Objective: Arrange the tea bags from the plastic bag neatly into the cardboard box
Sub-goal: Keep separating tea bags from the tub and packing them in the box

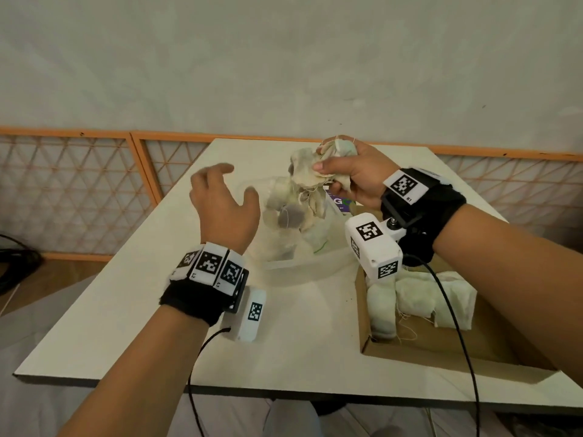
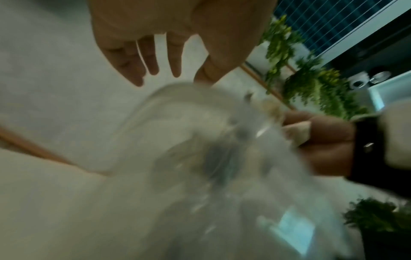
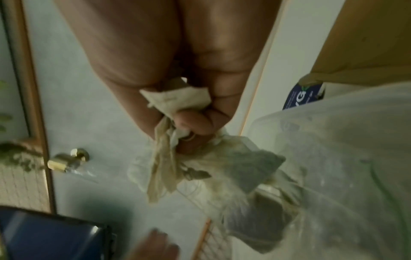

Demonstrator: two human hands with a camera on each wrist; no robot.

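Note:
My right hand (image 1: 344, 171) is raised above the table and grips a tangled bunch of pale tea bags (image 1: 310, 170) with strings; more bags dangle from the bunch down into the clear plastic bag (image 1: 293, 244) below. The right wrist view shows the fist (image 3: 191, 123) closed round the crumpled tea bags (image 3: 177, 100). My left hand (image 1: 225, 200) hovers left of the plastic bag with fingers spread and holds nothing; its fingers (image 2: 153, 59) show straight in the left wrist view. The cardboard box (image 1: 366, 316) sits at the right front with several tea bags (image 1: 419, 298) laid inside.
The white table (image 1: 126, 310) ends at a front edge close to me. An orange-framed lattice rail (image 1: 79, 184) runs behind it against a grey wall. A purple printed flap (image 1: 342, 203) lies behind the plastic bag. Black cables hang from both wrist cameras.

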